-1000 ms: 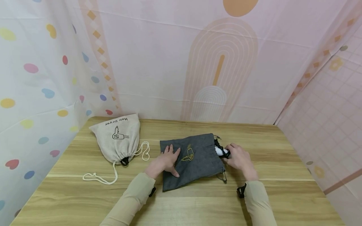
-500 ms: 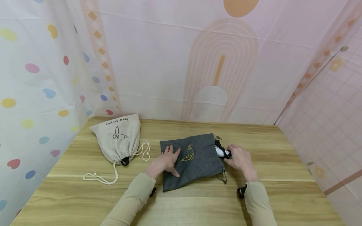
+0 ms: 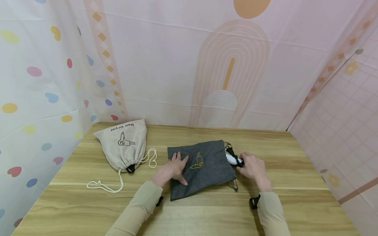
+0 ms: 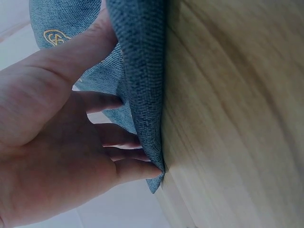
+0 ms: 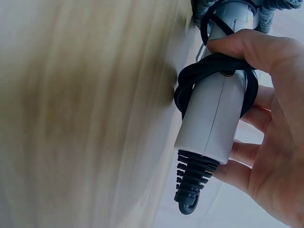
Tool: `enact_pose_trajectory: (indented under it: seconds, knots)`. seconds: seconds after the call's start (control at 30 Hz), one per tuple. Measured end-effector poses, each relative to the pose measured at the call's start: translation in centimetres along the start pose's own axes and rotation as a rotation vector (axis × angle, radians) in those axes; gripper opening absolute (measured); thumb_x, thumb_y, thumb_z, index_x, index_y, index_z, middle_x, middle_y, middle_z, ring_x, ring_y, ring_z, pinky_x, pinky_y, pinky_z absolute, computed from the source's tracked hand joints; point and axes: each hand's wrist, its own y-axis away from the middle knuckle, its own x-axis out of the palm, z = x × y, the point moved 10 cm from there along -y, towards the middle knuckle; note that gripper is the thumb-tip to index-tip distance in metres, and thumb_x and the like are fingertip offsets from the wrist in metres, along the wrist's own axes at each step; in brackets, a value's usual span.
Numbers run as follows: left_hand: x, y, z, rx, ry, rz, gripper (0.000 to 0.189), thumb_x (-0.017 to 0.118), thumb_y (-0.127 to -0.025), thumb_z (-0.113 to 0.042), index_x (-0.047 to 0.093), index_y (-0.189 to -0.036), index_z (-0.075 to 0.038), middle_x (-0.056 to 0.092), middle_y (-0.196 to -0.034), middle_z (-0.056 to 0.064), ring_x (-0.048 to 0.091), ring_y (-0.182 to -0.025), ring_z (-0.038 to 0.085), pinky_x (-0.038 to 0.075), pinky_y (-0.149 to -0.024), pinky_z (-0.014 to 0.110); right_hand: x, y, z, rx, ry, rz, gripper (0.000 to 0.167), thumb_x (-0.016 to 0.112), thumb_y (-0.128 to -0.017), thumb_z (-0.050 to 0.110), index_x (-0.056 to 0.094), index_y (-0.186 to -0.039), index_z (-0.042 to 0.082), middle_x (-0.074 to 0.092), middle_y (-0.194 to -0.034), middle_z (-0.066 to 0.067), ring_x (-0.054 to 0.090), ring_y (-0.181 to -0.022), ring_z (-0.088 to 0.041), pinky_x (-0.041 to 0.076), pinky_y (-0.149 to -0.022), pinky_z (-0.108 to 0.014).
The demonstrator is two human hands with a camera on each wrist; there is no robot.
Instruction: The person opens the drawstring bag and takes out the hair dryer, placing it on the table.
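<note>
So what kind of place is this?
Maybe a little curtained-off workspace indoors. Patterned cloth hangings run along three sides of a wooden table, where a beige bag and a dark grey bag lie.

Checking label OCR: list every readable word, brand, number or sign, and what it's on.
"Hair Dryer", upside down: beige bag, with dark dryer drawing.
Gray bag: gold dryer drawing; gold marks by left hand too small to read.
White handle: no text visible.
Brands, numbers: none readable.
</note>
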Motion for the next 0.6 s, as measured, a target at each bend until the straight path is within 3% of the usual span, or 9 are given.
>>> enact_pose_trajectory:
  seconds: [0.2, 0.3, 0.37, 0.47, 0.53, 0.6]
  knots:
    - [-0.1, 0.2, -0.1, 0.002, 0.012, -0.016, 0.104, 0.081, -0.069, -0.038, 0.023, -0.151, -0.008, 0.009, -0.156, 0.029, 0.008, -0.146, 0.043, 0.024, -0.114, 0.056, -0.1, 0.1, -0.1, 0.004, 0.001, 0.001, 0.035, 0.075, -0.076, 0.025, 0.063, -0.103, 0.006, 0.064, -0.097, -0.007, 0.062, -0.074, -0.023, 0.045, -0.052, -0.035]
    - [-0.4, 0.9, -0.5, -0.013, -0.022, -0.050, 0.097, 0.081, -0.071, -0.036, 0.031, -0.147, -0.004, 0.017, -0.154, 0.031, 0.015, -0.145, 0.044, 0.028, -0.114, 0.053, -0.1, 0.1, -0.1, 0.002, -0.003, 0.003, 0.035, 0.075, -0.077, 0.025, 0.063, -0.104, 0.006, 0.064, -0.097, -0.007, 0.062, -0.075, -0.023, 0.045, -0.052, -0.035]
    - [-0.6, 1.5, -1.1, -0.020, -0.066, -0.075, 0.085, 0.081, -0.072, -0.035, 0.043, -0.140, 0.000, 0.025, -0.150, 0.033, 0.023, -0.142, 0.045, 0.034, -0.110, 0.051, 0.0, 0.0, 0.0, 0.001, -0.003, 0.005, 0.036, 0.075, -0.077, 0.025, 0.063, -0.105, 0.006, 0.064, -0.097, -0.007, 0.062, -0.075, -0.024, 0.045, -0.052, -0.035]
    - [-0.5, 2.5, -2.1, -0.034, -0.142, -0.085, 0.058, 0.080, -0.074, -0.034, 0.063, -0.115, 0.003, 0.039, -0.142, 0.033, 0.035, -0.135, 0.045, 0.045, -0.102, 0.047, 0.0, 0.0, 0.0, 0.006, -0.004, 0.011, 0.036, 0.075, -0.077, 0.026, 0.063, -0.106, 0.006, 0.064, -0.098, -0.008, 0.063, -0.075, -0.024, 0.045, -0.053, -0.035]
    - [-0.4, 3.0, -2.7, -0.039, -0.169, -0.078, 0.048, 0.080, -0.074, -0.034, 0.068, -0.104, 0.002, 0.045, -0.138, 0.032, 0.040, -0.132, 0.045, 0.049, -0.096, 0.046, 0.0, 0.0, -0.1, 0.011, -0.007, 0.011, 0.037, 0.075, -0.077, 0.026, 0.063, -0.106, 0.006, 0.064, -0.099, -0.008, 0.063, -0.076, -0.026, 0.046, -0.053, -0.036]
    - [-0.1, 3.3, -3.0, -0.048, -0.182, -0.064, 0.050, 0.080, -0.073, -0.036, 0.069, -0.104, 0.001, 0.047, -0.137, 0.030, 0.041, -0.131, 0.045, 0.050, -0.095, 0.045, 0.0, 0.0, -0.1, 0.014, -0.010, 0.013, 0.038, 0.074, -0.077, 0.025, 0.063, -0.108, 0.007, 0.065, -0.101, -0.009, 0.064, -0.078, -0.028, 0.046, -0.054, -0.038]
